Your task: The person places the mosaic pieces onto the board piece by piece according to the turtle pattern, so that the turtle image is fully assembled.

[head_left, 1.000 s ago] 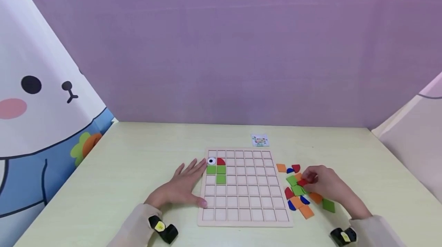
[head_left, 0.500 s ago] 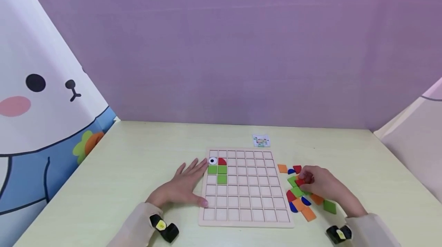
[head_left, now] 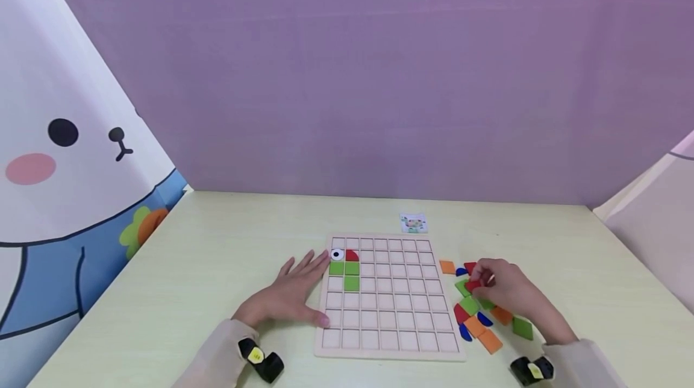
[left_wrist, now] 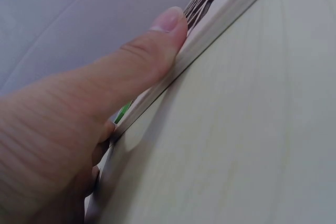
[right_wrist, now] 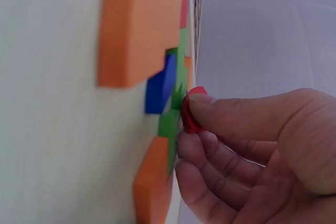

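Note:
My left hand lies with spread fingers against the left edge of a pale wooden grid board; its thumb rests on the rim in the left wrist view. In the board's upper left cells sit an eye tile, a red quarter-round tile and three green square tiles, one of them a green tile lower down. Over the loose pieces right of the board, my right hand pinches a red tile between thumb and fingers.
Loose orange, green, blue and red pieces lie about the right hand, among them an orange tile, a blue half-round piece and a green tile. A small picture card lies behind the board. A purple partition stands at the table's back.
The right hand keeps the red tile pinched and has barely shifted over the pile. The left hand stays at the board's edge. The whole view has drifted slightly.

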`<state>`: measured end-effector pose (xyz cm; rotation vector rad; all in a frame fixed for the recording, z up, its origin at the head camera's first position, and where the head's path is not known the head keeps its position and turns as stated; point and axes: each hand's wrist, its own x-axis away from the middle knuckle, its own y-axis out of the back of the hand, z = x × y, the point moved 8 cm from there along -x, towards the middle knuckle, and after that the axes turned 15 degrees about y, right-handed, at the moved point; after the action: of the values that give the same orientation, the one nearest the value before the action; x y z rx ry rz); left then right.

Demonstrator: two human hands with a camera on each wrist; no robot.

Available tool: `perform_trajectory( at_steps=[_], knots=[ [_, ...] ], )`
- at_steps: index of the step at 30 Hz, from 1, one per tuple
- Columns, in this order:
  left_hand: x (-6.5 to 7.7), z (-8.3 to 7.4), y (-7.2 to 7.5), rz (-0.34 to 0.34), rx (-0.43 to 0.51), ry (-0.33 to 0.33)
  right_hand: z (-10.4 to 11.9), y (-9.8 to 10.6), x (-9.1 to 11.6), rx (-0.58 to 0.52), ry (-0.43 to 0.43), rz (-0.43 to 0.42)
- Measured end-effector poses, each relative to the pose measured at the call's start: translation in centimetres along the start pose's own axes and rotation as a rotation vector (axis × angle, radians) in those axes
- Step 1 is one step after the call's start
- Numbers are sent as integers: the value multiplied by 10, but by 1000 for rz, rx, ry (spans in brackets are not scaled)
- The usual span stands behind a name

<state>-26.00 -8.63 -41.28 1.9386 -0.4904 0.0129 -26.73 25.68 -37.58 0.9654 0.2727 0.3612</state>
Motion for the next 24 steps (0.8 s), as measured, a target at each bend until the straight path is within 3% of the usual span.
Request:
perform_trajectory(
  at_steps=[12, 24],
  knots=[
    [-1, 2, -2, -5, -8, 2, 33, -1, -18, -28, 117, -53],
    [-2, 2, -2, -1, -3, 8, 63, -23, -42, -100, 127, -37]
  ],
)
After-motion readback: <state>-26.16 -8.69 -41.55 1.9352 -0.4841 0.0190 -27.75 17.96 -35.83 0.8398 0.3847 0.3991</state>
